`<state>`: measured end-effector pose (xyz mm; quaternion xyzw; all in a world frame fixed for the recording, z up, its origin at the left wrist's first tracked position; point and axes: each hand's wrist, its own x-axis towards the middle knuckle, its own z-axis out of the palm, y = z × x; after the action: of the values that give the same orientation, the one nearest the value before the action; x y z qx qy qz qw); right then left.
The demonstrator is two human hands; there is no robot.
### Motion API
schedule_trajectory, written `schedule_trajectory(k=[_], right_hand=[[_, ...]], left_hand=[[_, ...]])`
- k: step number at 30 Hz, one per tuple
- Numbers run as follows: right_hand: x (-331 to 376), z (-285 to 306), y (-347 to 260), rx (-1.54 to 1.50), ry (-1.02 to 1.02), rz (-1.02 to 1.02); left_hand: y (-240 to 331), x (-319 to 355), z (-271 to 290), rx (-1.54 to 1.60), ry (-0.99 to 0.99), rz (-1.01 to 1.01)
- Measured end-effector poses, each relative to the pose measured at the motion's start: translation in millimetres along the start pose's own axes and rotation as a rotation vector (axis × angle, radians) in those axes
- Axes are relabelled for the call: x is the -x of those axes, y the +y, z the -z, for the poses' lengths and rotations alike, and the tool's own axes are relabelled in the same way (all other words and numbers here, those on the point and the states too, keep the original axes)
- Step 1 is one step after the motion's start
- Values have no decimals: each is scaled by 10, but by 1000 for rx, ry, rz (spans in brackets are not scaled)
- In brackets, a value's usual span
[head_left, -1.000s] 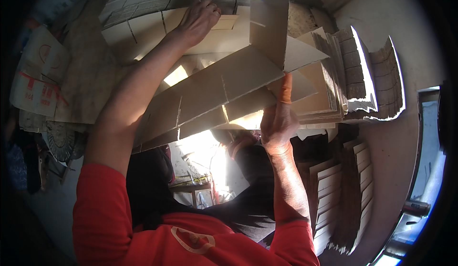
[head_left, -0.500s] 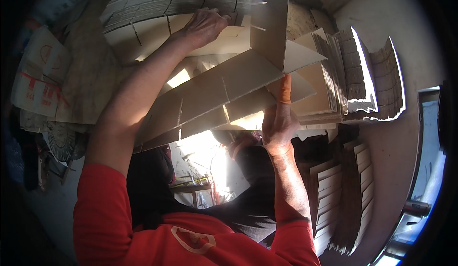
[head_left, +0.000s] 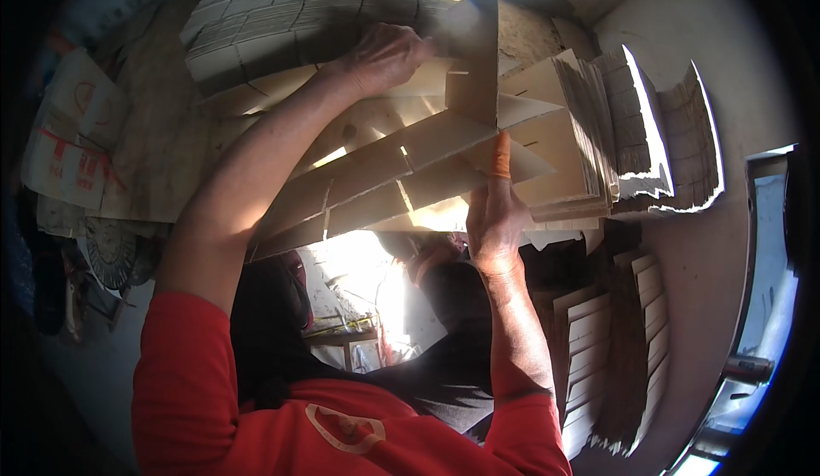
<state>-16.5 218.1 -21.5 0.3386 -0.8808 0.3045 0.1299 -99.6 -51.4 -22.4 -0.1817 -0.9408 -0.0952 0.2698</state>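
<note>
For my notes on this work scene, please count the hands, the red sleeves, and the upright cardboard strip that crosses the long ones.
Hands: 2, the left hand and the right hand
Red sleeves: 2, the left sleeve and the right sleeve
Upright cardboard strip: 1
Total: 5

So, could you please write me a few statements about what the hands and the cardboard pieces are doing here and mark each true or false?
1. The left hand grips the upright cardboard strip. True.
2. The right hand is flat on the floor. False: it presses against the long slotted strips, one finger raised.
3. The sleeves are red. True.
4. The cardboard strips are rolled into tubes. False: they are flat and interlocked crosswise.
5. Stacks of cardboard pieces lie beyond the hands. True.
</note>
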Motion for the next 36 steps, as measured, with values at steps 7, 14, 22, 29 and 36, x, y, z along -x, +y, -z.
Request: schedule_trajectory(k=[7,14,22,29,36], right_hand=[[25,-1,73,29,13,-23],[56,-75,175,88,3,-47],[72,-131,209,69,1,-59],[114,-19,44,17,50,-107],[53,-21,48,-39,149,22]], left_hand=[[240,0,59,43,-53,-9],[503,14,171,203,85,-69],[423,-25,403,664,-93,101],[-269,-165,349,-108,-221,465],[-486,114,-159,-329,-102,295]])
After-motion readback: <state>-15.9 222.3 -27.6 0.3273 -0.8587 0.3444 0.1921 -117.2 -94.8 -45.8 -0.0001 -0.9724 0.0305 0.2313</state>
